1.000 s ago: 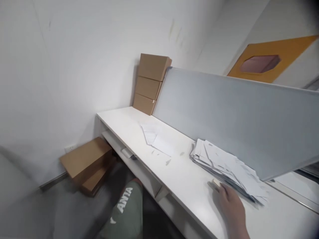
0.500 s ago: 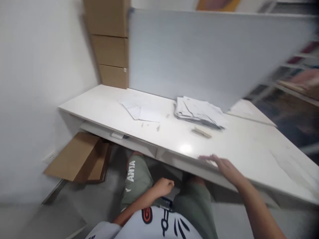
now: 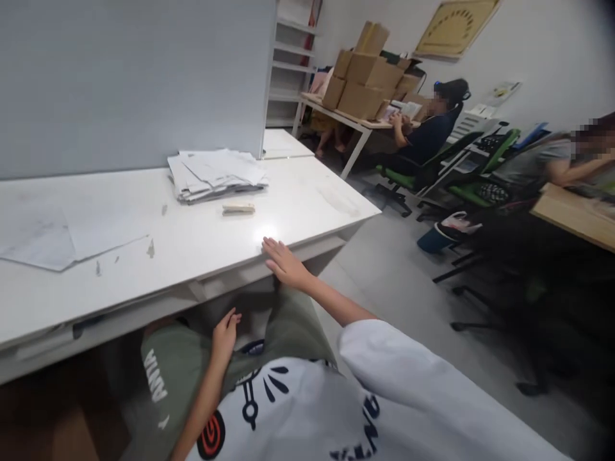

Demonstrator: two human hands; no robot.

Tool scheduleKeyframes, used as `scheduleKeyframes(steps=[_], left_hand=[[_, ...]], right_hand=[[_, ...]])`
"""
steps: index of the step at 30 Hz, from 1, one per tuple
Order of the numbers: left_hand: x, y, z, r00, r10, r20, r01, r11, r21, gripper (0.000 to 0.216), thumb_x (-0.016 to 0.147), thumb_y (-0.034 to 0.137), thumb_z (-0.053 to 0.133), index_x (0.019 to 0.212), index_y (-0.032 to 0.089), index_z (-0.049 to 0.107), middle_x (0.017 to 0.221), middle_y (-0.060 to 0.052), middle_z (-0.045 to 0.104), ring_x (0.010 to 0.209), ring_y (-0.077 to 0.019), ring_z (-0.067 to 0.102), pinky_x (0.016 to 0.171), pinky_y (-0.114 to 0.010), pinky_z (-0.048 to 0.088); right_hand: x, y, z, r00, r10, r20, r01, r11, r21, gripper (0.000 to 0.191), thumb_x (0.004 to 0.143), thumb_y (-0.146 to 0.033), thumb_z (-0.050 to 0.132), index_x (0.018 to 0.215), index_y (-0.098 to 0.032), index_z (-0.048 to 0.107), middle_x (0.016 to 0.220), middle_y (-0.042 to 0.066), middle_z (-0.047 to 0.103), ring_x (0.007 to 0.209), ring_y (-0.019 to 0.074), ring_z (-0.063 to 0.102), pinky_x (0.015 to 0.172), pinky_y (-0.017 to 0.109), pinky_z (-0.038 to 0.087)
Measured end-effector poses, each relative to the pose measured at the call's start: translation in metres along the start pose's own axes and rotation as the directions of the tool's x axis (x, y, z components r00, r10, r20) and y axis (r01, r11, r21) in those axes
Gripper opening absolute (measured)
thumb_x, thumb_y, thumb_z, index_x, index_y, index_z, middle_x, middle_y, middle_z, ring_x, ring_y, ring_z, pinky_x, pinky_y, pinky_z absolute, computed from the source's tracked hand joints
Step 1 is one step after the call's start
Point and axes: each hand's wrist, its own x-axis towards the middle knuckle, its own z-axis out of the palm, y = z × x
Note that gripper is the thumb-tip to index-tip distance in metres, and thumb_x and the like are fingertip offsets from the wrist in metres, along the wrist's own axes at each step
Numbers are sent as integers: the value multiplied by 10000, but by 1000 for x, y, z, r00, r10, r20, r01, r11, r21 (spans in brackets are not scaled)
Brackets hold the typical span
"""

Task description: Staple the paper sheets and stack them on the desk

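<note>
My right hand [image 3: 284, 262] rests at the front edge of the white desk [image 3: 312, 192], fingers stretched out and apart, with nothing in it. Over my lap, below the desktop, is my left hand [image 3: 225, 333]; its fingers are loosely bent and partly apart, and no object shows in them. A slim beige bar-like object [image 3: 239, 209], its kind unclear, lies on the desk beyond my right hand. Behind that is a thick, uneven stack of white papers [image 3: 218, 173]. Loose white sheets [image 3: 62, 237] lie at the left, near some small scraps [image 3: 150, 248].
A grey-white panel [image 3: 134, 83] stands along the desk's back. To the right, a person [image 3: 432, 131] sits at a table with cardboard boxes [image 3: 362, 83]; another person [image 3: 542, 163] sits nearer. A blue bin [image 3: 435, 238] and office chairs [image 3: 480, 186] stand on the floor.
The view has swung to the right, bringing the room and two seated people into sight. My right hand stays at the desk's front edge, and my left hand remains over my lap.
</note>
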Motion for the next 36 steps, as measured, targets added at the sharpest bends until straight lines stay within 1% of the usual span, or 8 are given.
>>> scheduleKeyframes(steps=[4,8,13,19,24,28,32,36], left_hand=[[10,-12,0,1000,-5,0,6,998,-66,512,768,488,538,1079,115,701,929,-150,764,876,-293,735,926,-473,533],[17,-15,1,996,-89,-19,87,991,-97,464,699,500,622,972,137,719,845,-135,764,823,-290,739,901,-463,542],[21,-16,8,988,-146,44,151,982,-113,462,689,530,644,925,139,710,835,-133,761,851,-278,735,888,-433,541],[12,-17,16,972,-221,75,228,968,-104,479,691,532,646,952,133,699,857,-122,761,837,-259,730,915,-438,519],[8,-15,13,965,-258,46,262,948,-180,487,691,546,649,941,132,697,887,-134,763,853,-267,730,879,-424,530],[10,-14,14,965,-261,31,261,944,-203,508,655,562,659,923,133,697,868,-138,761,833,-273,727,888,-442,529],[-1,-7,13,970,-242,24,243,961,-133,518,691,598,653,917,135,709,843,-132,754,837,-281,724,877,-452,541],[-14,0,12,964,-260,48,263,963,-66,452,747,562,646,922,152,716,810,-113,745,870,-280,722,864,-427,549]], right_hand=[[-1,7,-5,998,-31,47,32,999,-3,667,1028,-508,257,1560,-107,274,1614,162,262,1524,260,183,1241,509,174],[-3,11,-11,990,-82,112,80,997,23,743,1016,-553,263,1554,-40,251,1619,205,207,1527,291,152,1243,506,160],[0,25,-28,964,-151,219,128,985,117,845,972,-656,314,1563,-58,230,1626,195,198,1527,294,152,1251,494,125],[-11,23,-34,972,-55,229,15,985,174,782,997,-640,223,1589,-135,147,1660,113,113,1540,266,76,1256,491,100],[-18,18,-32,969,-94,227,57,985,162,756,1006,-603,267,1588,-132,160,1653,134,128,1539,275,82,1252,510,117],[-18,20,-27,976,-73,207,46,990,132,740,1015,-573,256,1589,-118,150,1652,150,121,1540,270,69,1252,514,107],[-22,25,-27,972,-77,222,52,992,117,775,1003,-592,277,1585,-96,152,1645,172,133,1538,286,88,1242,536,129],[-27,35,-37,977,-69,201,48,993,111,806,982,-624,313,1582,-105,173,1646,161,137,1537,296,91,1242,545,113]])
